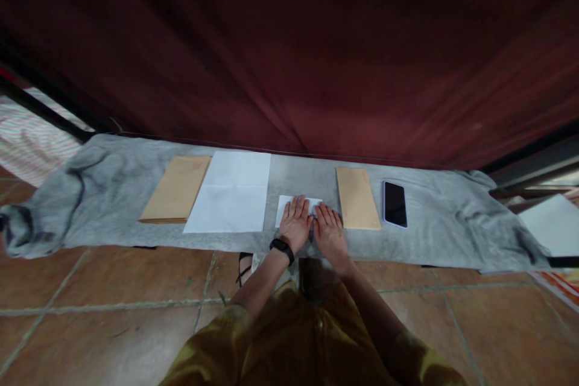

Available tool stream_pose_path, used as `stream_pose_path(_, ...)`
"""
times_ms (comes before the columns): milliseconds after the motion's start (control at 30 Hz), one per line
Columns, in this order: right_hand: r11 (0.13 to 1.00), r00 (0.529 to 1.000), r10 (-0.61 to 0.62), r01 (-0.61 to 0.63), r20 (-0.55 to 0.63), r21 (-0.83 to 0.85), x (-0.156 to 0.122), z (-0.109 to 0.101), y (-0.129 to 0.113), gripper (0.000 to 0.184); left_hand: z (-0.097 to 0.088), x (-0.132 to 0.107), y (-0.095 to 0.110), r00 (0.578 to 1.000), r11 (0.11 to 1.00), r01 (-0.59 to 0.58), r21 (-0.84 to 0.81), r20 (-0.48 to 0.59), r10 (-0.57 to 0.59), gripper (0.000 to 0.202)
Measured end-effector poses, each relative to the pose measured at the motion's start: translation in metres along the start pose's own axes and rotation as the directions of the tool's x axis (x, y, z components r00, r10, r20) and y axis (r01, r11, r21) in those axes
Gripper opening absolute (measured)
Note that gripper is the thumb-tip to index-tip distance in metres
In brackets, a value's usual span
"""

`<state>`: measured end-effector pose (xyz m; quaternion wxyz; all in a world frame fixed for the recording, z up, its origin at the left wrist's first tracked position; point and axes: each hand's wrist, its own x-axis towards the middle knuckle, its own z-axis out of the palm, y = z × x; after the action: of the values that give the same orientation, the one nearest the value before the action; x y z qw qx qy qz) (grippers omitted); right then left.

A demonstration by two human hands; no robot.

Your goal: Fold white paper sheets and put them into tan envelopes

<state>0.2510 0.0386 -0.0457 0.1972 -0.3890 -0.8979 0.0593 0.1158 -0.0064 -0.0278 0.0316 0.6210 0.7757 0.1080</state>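
Note:
My left hand and my right hand lie flat, side by side, fingers stretched out, pressing on a small folded white paper that rests on a grey cloth spread over the floor. A black band sits on my left wrist. Left of my hands lies a larger white sheet with fold creases, and beyond it a brown envelope stack. Just right of my right hand lies a narrower brown envelope, then a dark-screened phone.
A dark red curtain hangs directly behind the cloth. Brown floor tiles run in front. Another white sheet lies at the far right edge. The cloth bunches up at its left end.

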Motion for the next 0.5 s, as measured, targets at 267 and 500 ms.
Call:
stream_pose_path(267, 0.999, 1.0, -0.025, 0.025, 0.001, -0.047, 0.0, 0.001, 0.001, 0.046, -0.001, -0.014, -0.019, 0.994, 0.993, 0.112, 0.027, -0.004, -0.112, 0.071)
stream_pose_path(500, 0.999, 0.999, -0.041, 0.041, -0.021, -0.036, 0.002, 0.004, 0.006, 0.045, -0.006, -0.022, -0.024, 0.992, 0.992, 0.121, 0.039, -0.034, -0.12, 0.071)
